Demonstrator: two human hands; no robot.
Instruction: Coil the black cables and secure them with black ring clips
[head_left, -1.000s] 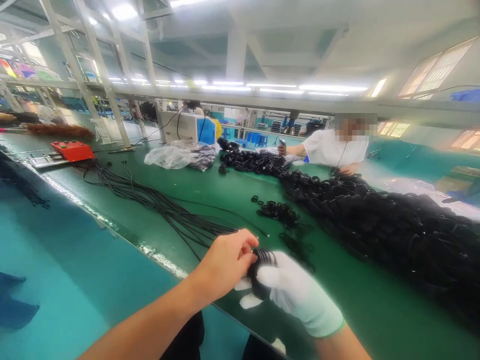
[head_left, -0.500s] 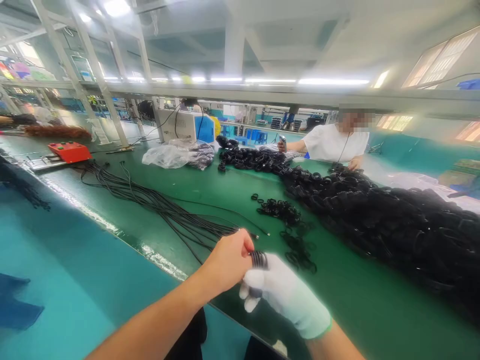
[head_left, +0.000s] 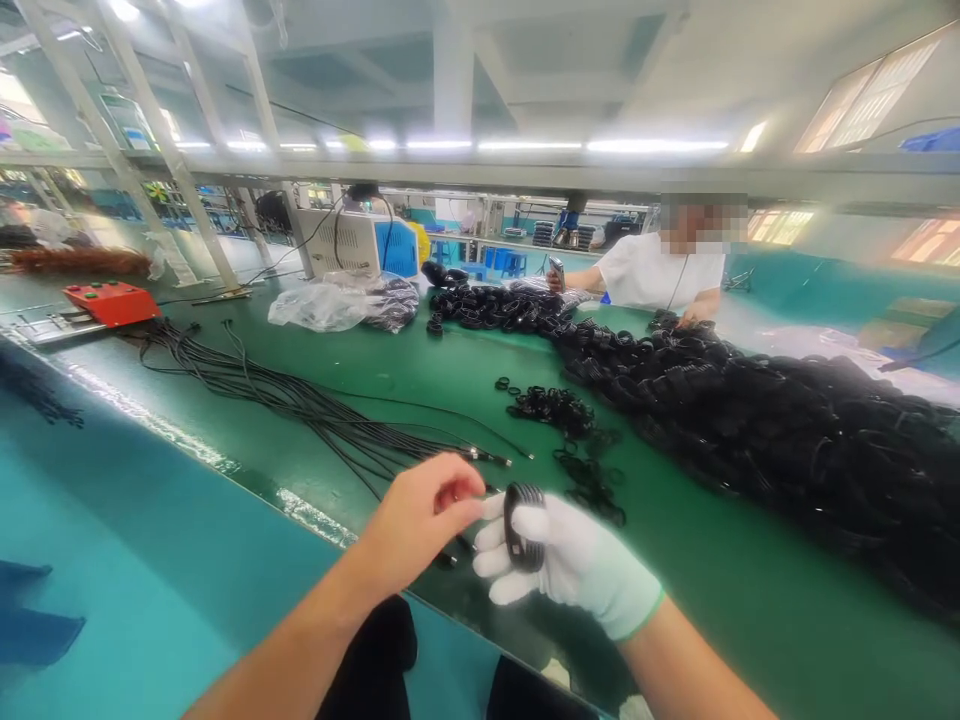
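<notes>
A coiled black cable (head_left: 525, 530) is in the right hand (head_left: 562, 550), which wears a white glove and is held over the near edge of the green desk (head_left: 420, 380). Its grip is closed around the stacked loops, the thumb pressed across their near face and the other fingers spread behind and below them. At 9 o'clock from the coil, the bare left hand (head_left: 431, 510) has a half-open grip, fingers curled and thumb extended, with nothing visible in it; its thumb tip is close to the gloved fingertips, but whether they touch I cannot tell. Beyond the left hand, towards 10 o'clock, a bundle of black cables (head_left: 300, 392) stretches over the desk, some silver plug ends lying near that hand. At 12 o'clock is a small pile of black rings (head_left: 553, 410), and at 1 o'clock lie loose black loops (head_left: 589, 478). A large heap of black coils (head_left: 735, 420) spreads at 2 o'clock. Farther off, a red control box (head_left: 112, 302) sits at 10 o'clock, a clear plastic bag (head_left: 322, 303) between 10 and 11, and a white-and-blue machine (head_left: 360, 243) at 11. Across the desk at 1 o'clock, a person in a white top (head_left: 645, 270) holds a phone-like device (head_left: 556, 272), the other hand at the heap.
</notes>
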